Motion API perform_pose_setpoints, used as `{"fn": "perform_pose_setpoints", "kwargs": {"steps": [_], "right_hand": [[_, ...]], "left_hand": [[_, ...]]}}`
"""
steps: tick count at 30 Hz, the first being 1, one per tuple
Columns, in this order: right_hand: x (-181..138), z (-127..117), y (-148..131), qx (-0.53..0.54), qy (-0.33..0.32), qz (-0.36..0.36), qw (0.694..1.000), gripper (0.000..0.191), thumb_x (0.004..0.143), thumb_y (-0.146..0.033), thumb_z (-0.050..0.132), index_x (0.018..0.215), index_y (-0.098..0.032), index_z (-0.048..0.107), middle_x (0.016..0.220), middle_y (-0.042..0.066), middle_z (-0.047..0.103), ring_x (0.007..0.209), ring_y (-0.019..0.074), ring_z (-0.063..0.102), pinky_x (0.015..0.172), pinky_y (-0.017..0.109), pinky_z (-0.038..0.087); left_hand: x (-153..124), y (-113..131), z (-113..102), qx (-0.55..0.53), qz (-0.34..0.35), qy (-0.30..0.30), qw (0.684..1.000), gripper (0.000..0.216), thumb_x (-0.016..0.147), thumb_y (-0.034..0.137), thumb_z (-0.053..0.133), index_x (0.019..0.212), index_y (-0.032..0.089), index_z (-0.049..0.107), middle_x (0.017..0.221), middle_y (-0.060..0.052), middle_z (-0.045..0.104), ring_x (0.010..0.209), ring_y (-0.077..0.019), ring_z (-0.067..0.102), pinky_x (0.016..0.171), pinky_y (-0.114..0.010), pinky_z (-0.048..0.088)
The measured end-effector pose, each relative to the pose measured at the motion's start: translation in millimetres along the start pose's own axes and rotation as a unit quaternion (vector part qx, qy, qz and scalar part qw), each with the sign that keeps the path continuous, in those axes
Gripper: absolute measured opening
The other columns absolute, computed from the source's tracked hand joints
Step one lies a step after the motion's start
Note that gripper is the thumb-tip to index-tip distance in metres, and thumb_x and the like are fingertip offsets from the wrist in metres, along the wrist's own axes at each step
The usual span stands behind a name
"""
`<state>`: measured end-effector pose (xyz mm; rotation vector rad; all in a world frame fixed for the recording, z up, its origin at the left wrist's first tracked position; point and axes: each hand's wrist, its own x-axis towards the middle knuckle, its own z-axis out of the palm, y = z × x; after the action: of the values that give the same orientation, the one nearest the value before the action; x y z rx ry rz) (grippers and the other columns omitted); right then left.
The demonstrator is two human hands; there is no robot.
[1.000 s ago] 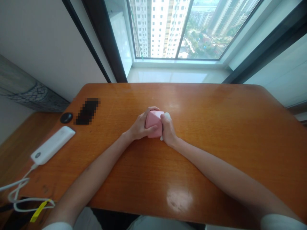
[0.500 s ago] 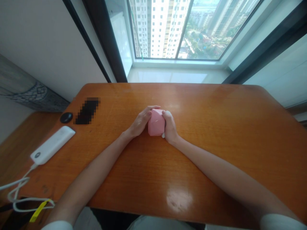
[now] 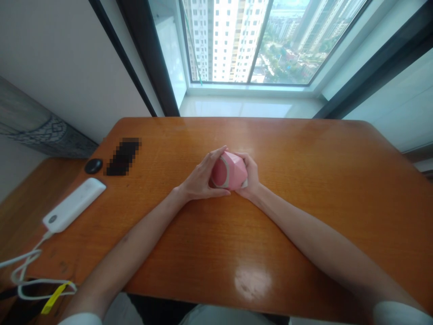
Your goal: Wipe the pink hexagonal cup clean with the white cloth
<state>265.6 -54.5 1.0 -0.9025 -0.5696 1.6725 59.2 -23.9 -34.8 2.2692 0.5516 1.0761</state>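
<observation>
Cradling the faceted pink plastic object [image 3: 230,171] mid-tabletop [image 3: 304,216], left hand [image 3: 200,180] and right hand [image 3: 249,177] both grasp it; firm fingertip pressure on opposite facets seems best while turning.

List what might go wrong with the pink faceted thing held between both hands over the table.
1. The pink faceted object is pinched only between the left hand and right hand; its smooth angled faces may let it slip onto the wooden table.
2. The table top looks glossy, so a dropped object might slide or roll away.
3. The white power bank has a loose cable hanging off the edge near the left arm; it could snag.
</observation>
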Motion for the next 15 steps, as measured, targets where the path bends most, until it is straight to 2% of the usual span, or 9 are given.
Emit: {"fn": "perform_pose_setpoints", "kwargs": {"steps": [5,15], "right_hand": [[2.0,-4.0,-4.5,0.027,-0.035,0.049,0.998,0.029,0.085,-0.053,0.085,0.086,-0.027,0.072,0.074,0.001,0.079,0.068,0.0230,0.069,0.070,0.039,0.064],[0.8,-2.3,-3.7,0.016,-0.055,0.067,0.996,0.030,0.088,-0.056,0.083,0.086,-0.027,0.072,0.070,0.003,0.077,0.081,0.0305,0.078,0.074,0.043,0.068]], "left_hand": [[0.9,4.8,-1.1,0.030,0.009,0.005,0.999,0.151,0.076,0.086,0.107,0.194,0.035,0.028,0.186,-0.024,0.054,0.166,-0.0524,0.061,0.135,-0.070,0.057],[0.1,8.8,-0.3,0.033,0.028,0.027,0.999,0.130,0.085,0.079,0.103,0.187,0.033,0.037,0.176,-0.022,0.061,0.157,-0.0474,0.069,0.129,-0.064,0.062]]}}
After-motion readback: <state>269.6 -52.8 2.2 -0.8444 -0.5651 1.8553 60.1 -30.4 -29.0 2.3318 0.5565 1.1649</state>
